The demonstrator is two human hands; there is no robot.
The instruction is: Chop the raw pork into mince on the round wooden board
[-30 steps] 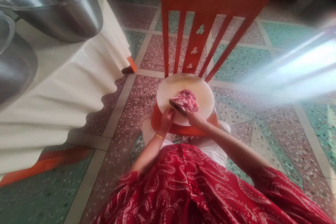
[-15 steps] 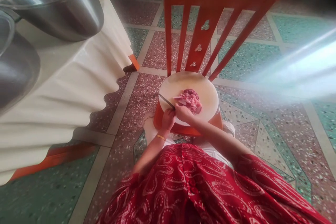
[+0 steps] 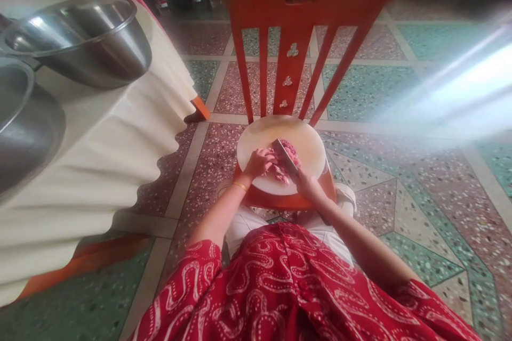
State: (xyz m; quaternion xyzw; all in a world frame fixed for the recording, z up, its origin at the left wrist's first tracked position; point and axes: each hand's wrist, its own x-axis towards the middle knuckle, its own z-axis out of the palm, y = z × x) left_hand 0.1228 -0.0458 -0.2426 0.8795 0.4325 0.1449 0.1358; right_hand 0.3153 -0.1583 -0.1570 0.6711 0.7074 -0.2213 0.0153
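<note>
A round white cutting board lies on the seat of a red-brown wooden chair. Pieces of raw pink meat are heaped in its middle, with a darker minced part behind them. My right hand is wrapped round the handle of a cleaver, whose blade slants up and left across the meat. To the left of the blade, my left hand grips some of the meat with curled fingers; what lies under the fingertips is partly hidden.
The slatted chair back rises just behind the board. On the left, a table with a cream cloth bears a large steel bowl and another metal pot. Speckled tile floor surrounds the chair.
The cleaver has moved from the board's left side to over the meat. My left hand has left the spot beside my right hand and now touches the meat. The view has shifted slightly.
</note>
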